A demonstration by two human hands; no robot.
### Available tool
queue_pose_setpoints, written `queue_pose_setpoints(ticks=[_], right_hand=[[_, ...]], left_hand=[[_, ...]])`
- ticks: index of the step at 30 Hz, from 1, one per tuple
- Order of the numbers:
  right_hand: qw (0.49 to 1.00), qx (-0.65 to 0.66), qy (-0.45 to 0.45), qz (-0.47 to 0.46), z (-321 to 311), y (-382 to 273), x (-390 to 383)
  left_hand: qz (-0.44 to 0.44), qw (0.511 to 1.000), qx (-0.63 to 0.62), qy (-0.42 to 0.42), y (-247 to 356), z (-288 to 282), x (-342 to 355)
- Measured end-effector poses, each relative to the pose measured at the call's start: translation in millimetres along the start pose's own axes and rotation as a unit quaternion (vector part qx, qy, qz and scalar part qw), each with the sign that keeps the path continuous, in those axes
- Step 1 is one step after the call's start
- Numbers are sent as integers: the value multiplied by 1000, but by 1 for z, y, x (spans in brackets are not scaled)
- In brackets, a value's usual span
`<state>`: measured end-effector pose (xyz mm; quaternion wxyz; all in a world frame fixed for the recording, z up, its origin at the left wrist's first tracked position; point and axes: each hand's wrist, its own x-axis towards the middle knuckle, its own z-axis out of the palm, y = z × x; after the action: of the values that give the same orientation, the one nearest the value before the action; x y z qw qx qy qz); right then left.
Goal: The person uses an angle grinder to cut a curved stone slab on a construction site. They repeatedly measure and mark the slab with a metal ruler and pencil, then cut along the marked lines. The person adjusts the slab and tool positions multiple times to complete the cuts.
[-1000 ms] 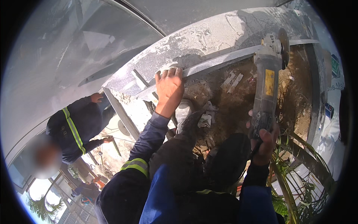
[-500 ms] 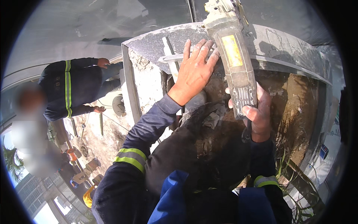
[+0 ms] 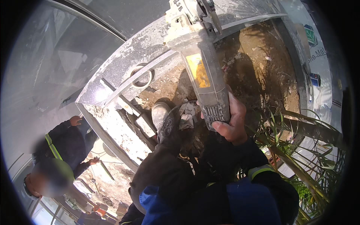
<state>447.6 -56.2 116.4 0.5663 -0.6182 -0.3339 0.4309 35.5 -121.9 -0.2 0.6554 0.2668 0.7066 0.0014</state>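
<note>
My right hand point(image 3: 237, 118) is closed around the rear end of a dusty grey angle grinder point(image 3: 213, 88) with a yellow label. The tool points away from me, its head and the edge of its disc point(image 3: 213, 15) at the top of the view. Below it is the dirt bed point(image 3: 172, 84), bordered by a curved grey stone slab point(image 3: 127, 56). My left hand is out of view; only a bit of its dark sleeve point(image 3: 132, 214) shows at the lower edge.
A pale ring point(image 3: 150, 78) lies beside a long thin strip point(image 3: 133, 78) along the slab. My shoe point(image 3: 160, 114) stands in the dirt. Palm leaves point(image 3: 300, 165) spread at the right. Another person point(image 3: 62, 150) in a dark reflective-striped jacket is at the left.
My left hand has left the slab and gone out of view. The view has turned and shifted; the grinder, still in my right hand, now appears farther left. The ring has come into sight.
</note>
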Motion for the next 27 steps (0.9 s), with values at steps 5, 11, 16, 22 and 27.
queue_pose_setpoints(ticks=[5, 11, 16, 22, 27], right_hand=[[954, 14, 296, -50, -29, 37, -3], [914, 67, 386, 102, -172, 151, 46], [906, -96, 368, 187, -194, 239, 68], [864, -266, 397, 161, -185, 295, 82], [915, -160, 330, 168, -193, 275, 69]], left_hand=[[-55, 996, 68, -25, -33, -7, -1], [-67, 993, 89, -29, -54, -13, -8], [-99, 993, 70, -14, -76, -8, -18], [-133, 989, 61, -2, -76, -14, -38], [-154, 985, 77, -8, -70, -32, -47]])
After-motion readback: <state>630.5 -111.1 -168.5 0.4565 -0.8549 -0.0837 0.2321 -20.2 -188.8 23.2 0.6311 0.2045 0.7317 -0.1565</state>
